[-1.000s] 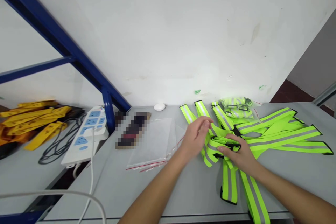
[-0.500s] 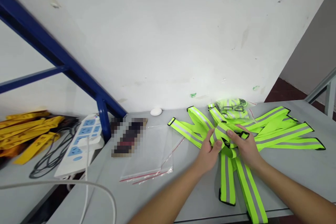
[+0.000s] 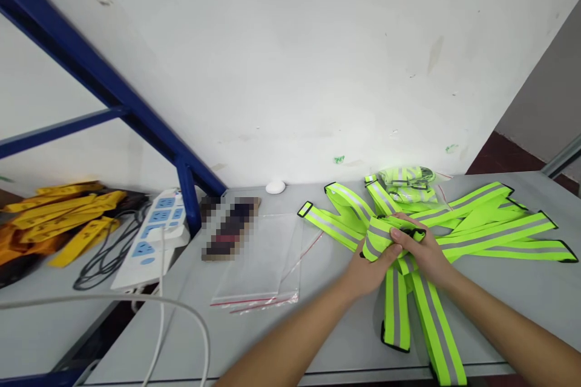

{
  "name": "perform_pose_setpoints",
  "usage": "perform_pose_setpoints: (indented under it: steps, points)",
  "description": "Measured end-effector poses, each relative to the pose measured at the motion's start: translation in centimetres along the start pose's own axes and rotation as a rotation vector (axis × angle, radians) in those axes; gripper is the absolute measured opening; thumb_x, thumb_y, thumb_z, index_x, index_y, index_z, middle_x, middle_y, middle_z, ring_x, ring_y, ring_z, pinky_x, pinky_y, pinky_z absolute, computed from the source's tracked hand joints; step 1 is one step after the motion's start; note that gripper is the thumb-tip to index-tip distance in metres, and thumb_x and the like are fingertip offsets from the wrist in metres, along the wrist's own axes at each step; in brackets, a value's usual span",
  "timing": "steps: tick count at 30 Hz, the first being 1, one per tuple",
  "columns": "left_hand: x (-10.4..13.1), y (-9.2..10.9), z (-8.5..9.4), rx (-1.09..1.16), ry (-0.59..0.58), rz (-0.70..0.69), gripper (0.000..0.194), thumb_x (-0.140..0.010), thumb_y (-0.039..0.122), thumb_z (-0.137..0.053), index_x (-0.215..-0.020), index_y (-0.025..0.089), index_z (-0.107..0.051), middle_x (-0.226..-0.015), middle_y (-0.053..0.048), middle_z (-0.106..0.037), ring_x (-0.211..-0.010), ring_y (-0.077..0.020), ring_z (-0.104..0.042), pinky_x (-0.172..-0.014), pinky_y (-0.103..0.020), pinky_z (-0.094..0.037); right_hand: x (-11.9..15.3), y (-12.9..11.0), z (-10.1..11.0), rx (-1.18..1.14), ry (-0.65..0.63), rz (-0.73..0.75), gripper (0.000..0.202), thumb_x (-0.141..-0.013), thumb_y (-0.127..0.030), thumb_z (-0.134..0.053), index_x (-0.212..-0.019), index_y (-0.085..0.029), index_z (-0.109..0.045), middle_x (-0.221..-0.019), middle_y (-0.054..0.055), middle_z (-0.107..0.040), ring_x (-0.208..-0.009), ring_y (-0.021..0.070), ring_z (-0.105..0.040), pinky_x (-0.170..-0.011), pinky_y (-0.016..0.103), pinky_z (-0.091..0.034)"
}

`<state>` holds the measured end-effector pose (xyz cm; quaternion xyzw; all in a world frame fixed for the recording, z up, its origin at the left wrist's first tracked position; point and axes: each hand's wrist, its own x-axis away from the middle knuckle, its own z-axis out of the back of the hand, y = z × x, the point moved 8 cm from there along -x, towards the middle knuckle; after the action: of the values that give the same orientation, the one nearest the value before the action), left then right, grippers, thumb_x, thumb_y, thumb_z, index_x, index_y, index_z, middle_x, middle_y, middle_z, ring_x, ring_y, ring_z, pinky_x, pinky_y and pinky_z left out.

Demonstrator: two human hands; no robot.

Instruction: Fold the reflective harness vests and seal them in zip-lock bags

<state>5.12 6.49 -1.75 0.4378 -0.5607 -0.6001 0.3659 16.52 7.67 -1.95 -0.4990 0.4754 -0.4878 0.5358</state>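
My left hand (image 3: 370, 269) and my right hand (image 3: 424, 253) are close together, both closed on a folded bundle of a neon-green strap (image 3: 377, 234) with a grey reflective stripe. The thumbs nearly meet on the bundle, and black buckle parts show beside my right fingers. Around and under my hands, more green straps (image 3: 499, 232) with black buckles fan out on the grey table (image 3: 345, 338). Two strap ends (image 3: 438, 326) hang toward the front edge. Behind them, clear bags with folded green straps (image 3: 406, 184) lie near the wall.
Flat clear zip bags (image 3: 258, 260) lie left of the straps, beside a blurred-out object (image 3: 231, 230). A white oval object (image 3: 275, 187) rests by the wall. Further left are a power strip (image 3: 152, 236), cables, yellow straps (image 3: 72, 211) and a blue metal frame (image 3: 136, 115).
The bundle has been turned and folded more compactly, with my left thumb now nearer my right. The view has shifted slightly.
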Motion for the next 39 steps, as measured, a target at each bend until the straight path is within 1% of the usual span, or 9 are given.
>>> perform_pose_setpoints:
  steps: [3, 7, 13, 18, 23, 26, 31, 36, 39]
  points:
    - [-0.1, -0.2, 0.2, 0.064, 0.064, 0.050, 0.041, -0.086, 0.049, -0.058, -0.115, 0.021, -0.066, -0.122, -0.007, -0.067, -0.118, -0.0235, -0.059, -0.106, -0.038, -0.043, -0.1, -1.1, 0.3, 0.146, 0.010, 0.128, 0.032, -0.085, -0.054, -0.057, -0.095, -0.023, -0.057, -0.094, 0.004, -0.055, -0.090, 0.0226, -0.056, -0.080, 0.037, -0.048]
    - [-0.2, -0.5, 0.3, 0.113, 0.088, 0.090, 0.038, -0.084, 0.047, -0.061, -0.109, 0.020, -0.069, -0.118, -0.006, -0.069, -0.114, -0.0237, -0.061, -0.104, -0.038, -0.044, 0.5, -2.5, 1.2, 0.352, 0.175, 0.333, 0.033, -0.090, -0.057, -0.045, -0.094, -0.024, -0.048, -0.095, 0.003, -0.044, -0.092, 0.0214, -0.048, -0.083, 0.038, -0.042]
    - [-0.3, -1.0, 0.6, 0.095, 0.091, 0.100, 0.037, -0.083, 0.045, -0.063, -0.110, 0.020, -0.068, -0.115, -0.006, -0.070, -0.112, -0.0229, -0.062, -0.104, -0.038, -0.044, 0.5, -2.1, 1.0, 0.345, 0.124, 0.216, 0.036, -0.098, -0.052, -0.022, -0.095, -0.024, -0.044, -0.077, -0.001, -0.041, -0.068, 0.0167, -0.041, -0.061, 0.030, -0.038]
    - [-0.2, -1.0, 1.0, 0.110, 0.138, 0.081, 0.039, -0.081, 0.044, -0.066, -0.112, 0.020, -0.067, -0.120, -0.007, -0.068, -0.115, -0.0242, -0.060, -0.105, -0.039, -0.043, -0.2, -2.5, 1.1, 0.311, 0.077, 0.190, 0.033, -0.097, -0.050, -0.037, -0.080, -0.023, -0.045, -0.065, -0.005, -0.037, -0.056, 0.0131, -0.037, -0.052, 0.026, -0.032]
    - [-0.3, -0.9, 0.9, 0.127, 0.123, 0.091, 0.037, -0.082, 0.043, -0.065, -0.109, 0.019, -0.068, -0.113, -0.008, -0.071, -0.109, -0.0249, -0.064, -0.103, -0.041, -0.045, -0.3, -2.6, 1.6, 0.481, 0.106, 0.236, 0.027, -0.094, -0.048, -0.044, -0.089, -0.022, -0.051, -0.073, 0.000, -0.056, -0.063, 0.0163, -0.054, -0.054, 0.027, -0.040]
    - [-0.4, -0.5, 0.8, 0.136, 0.135, 0.055, 0.037, -0.083, 0.042, -0.064, -0.110, 0.018, -0.068, -0.117, -0.008, -0.069, -0.114, -0.0254, -0.061, -0.105, -0.041, -0.043, 0.5, -3.8, 1.5, 0.755, 0.209, 0.465, 0.025, -0.091, -0.043, -0.052, -0.104, -0.022, -0.053, -0.089, 0.008, -0.064, -0.083, 0.0242, -0.061, -0.068, 0.035, -0.047]
    - [-0.6, 0.8, 0.7, 0.136, 0.165, -0.036, 0.033, -0.084, 0.040, -0.061, -0.109, 0.019, -0.068, -0.112, -0.006, -0.071, -0.111, -0.0247, -0.062, -0.104, -0.040, -0.044, 2.9, -5.5, -0.3, 1.095, 0.341, 0.904, 0.020, -0.091, -0.025, -0.055, -0.111, -0.025, -0.055, -0.105, 0.011, -0.063, -0.101, 0.0281, -0.056, -0.088, 0.044, -0.042]
    - [-0.4, 1.1, 1.2, 0.191, 0.237, -0.037, 0.036, -0.083, 0.042, -0.062, -0.107, 0.016, -0.067, -0.111, -0.007, -0.070, -0.111, -0.0247, -0.062, -0.103, -0.039, -0.045, 2.3, -3.5, -3.2, 1.146, -0.019, 0.825, 0.063, -0.096, -0.044, -0.038, -0.147, -0.011, -0.022, -0.135, 0.020, -0.049, -0.125, 0.0347, -0.043, -0.100, 0.052, -0.036]
    - [-0.4, 0.6, 1.2, 0.225, 0.214, -0.024, 0.039, -0.083, 0.046, -0.061, -0.105, 0.015, -0.067, -0.110, -0.008, -0.070, -0.109, -0.0249, -0.061, -0.099, -0.038, -0.048, 2.0, -2.7, -3.8, 1.203, -0.085, 0.799, 0.090, -0.087, -0.058, -0.049, -0.150, -0.006, -0.011, -0.142, 0.023, -0.042, -0.129, 0.0388, -0.038, -0.101, 0.054, -0.036]
